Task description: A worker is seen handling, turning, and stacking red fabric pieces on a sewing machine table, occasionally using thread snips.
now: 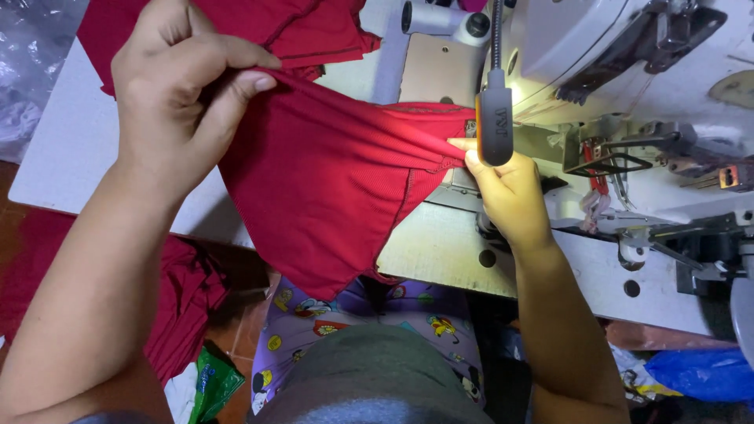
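Red knit fabric [330,188] is stretching taut between both hands. The left hand [177,86] is pinching its raised edge in a closed fist; the right hand [506,192] is pressing the seam end against the white sewing machine [597,47], beneath the lamp [495,126], over the desk [440,247].

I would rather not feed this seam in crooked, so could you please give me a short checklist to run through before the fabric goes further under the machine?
1. Left hand pinching the red fabric edge: ok, thumb and fingers are closed on it.
2. Right hand guiding the seam at the sewing machine: ok, fingertips rest on the cloth by the lamp.
3. Fabric taut between the hands: ok, stretched with only light ripples.
4. Fingers away from the needle: cannot tell, the lamp hides it.
5. Loose end hanging off the table: ok, it hangs freely.
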